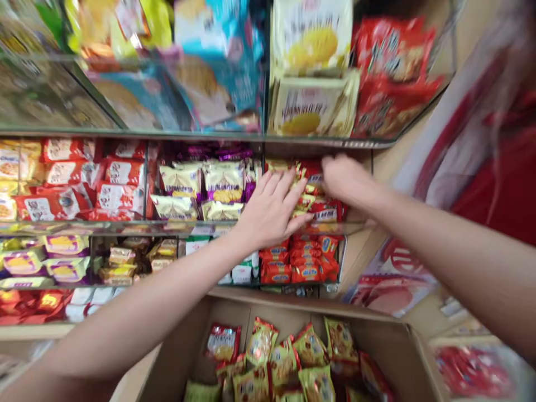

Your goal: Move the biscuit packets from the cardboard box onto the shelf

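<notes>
My left hand reaches into a shelf compartment with its fingers spread, lying over small yellow and red snack packets. Just right of it, my right hand is at the right end of the same compartment, fingers curled and blurred; whatever it may hold cannot be made out. Below both arms stands an open cardboard box with several yellow and red packets inside.
Glass dividers and shelf edges surround the hands. Large blue bags and cream packs fill the upper shelf. Red-wrapped sweets lie below the compartment. Red and white bags stand at the right.
</notes>
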Tool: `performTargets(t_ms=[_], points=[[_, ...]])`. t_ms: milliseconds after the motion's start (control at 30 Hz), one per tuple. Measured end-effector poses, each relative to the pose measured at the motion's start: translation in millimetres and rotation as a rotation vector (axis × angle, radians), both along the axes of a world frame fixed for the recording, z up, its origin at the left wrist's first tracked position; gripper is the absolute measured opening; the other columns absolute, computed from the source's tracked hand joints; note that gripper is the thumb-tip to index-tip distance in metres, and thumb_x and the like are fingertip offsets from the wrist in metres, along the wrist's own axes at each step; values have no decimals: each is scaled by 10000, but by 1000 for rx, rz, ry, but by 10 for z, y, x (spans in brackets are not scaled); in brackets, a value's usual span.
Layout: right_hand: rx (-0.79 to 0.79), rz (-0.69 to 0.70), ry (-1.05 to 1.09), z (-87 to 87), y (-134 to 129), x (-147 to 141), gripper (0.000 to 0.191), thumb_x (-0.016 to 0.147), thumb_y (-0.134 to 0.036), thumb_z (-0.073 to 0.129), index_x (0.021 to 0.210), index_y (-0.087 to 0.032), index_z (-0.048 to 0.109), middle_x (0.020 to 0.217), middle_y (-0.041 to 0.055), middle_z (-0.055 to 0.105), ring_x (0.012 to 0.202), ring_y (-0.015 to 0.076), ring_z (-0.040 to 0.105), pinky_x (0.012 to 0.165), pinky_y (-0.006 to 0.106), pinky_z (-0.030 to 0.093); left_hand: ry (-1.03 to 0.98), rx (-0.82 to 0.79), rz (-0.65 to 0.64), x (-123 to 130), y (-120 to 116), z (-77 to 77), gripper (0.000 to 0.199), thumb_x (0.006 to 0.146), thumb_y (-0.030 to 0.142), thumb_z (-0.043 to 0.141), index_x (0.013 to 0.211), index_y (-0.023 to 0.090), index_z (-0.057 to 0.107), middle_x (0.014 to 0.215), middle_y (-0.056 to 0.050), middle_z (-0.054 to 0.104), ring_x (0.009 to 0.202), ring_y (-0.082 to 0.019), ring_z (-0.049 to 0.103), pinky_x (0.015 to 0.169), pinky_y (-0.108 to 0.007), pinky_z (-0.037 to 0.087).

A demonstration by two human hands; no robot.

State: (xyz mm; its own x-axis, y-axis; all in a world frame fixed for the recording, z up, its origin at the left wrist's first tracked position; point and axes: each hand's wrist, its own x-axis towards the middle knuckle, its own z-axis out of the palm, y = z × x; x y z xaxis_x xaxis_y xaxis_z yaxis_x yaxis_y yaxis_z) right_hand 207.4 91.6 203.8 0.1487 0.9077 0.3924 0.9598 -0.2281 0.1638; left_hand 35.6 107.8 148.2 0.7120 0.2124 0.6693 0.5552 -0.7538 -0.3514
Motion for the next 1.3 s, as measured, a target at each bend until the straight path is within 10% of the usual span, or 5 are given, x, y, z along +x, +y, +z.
performTargets(t_ms=[167, 333, 600, 967, 1300], points=[[173, 344, -275, -233, -1015, 24, 300, 895, -277, 325, 976, -111, 562, 984, 136, 546, 1059, 275, 498, 889, 423, 403, 26, -104, -36, 36, 45, -17, 665, 872, 561, 278, 1362, 112, 296, 1417, -124, 323, 1331, -342, 233, 1054, -553, 154], [22, 577, 94, -1412, -2045, 216, 222, 879, -272, 369, 956, -255, 577, 851, 54, 615, 803, 181, 577, 718, 319, 483, 12, -41, -50, 30, 39, 10, 654, 871, 542, 178, 1358, 128, 314, 1433, -120, 291, 1326, -359, 229, 987, -604, 188], [-586, -78, 1, -3013, -2138, 140, 385, 763, 68, 277, 833, -10, 648, 818, 229, 619, 748, 247, 609, 639, 330, 475, -93, 163, -245, -131, -215, -153, 464, 874, 383, 218, 1195, 233, 517, 1420, 3, 307, 1340, -236, 226, 972, -498, 202], [-501, -128, 375, -2792, -2139, -3, 301, 798, -1, 331, 924, -132, 571, 880, 120, 607, 831, 239, 606, 705, 352, 476, -40, -966, -440, -622, -1087, -1594, 363, 814, 109, 455, 1162, 201, 508, 1250, -118, 522, 1202, -207, 445, 969, -410, 427], [133, 27, 1725, -2280, -1957, -442, 371, 706, -434, 648, 937, -171, 527, 844, 38, 618, 766, 150, 589, 691, 258, 499, -643, -1711, -258, -33, -1290, -1728, 361, 862, 456, 424, 643, 173, 466, 594, 50, 428, 569, -91, 407, 557, -212, 378]])
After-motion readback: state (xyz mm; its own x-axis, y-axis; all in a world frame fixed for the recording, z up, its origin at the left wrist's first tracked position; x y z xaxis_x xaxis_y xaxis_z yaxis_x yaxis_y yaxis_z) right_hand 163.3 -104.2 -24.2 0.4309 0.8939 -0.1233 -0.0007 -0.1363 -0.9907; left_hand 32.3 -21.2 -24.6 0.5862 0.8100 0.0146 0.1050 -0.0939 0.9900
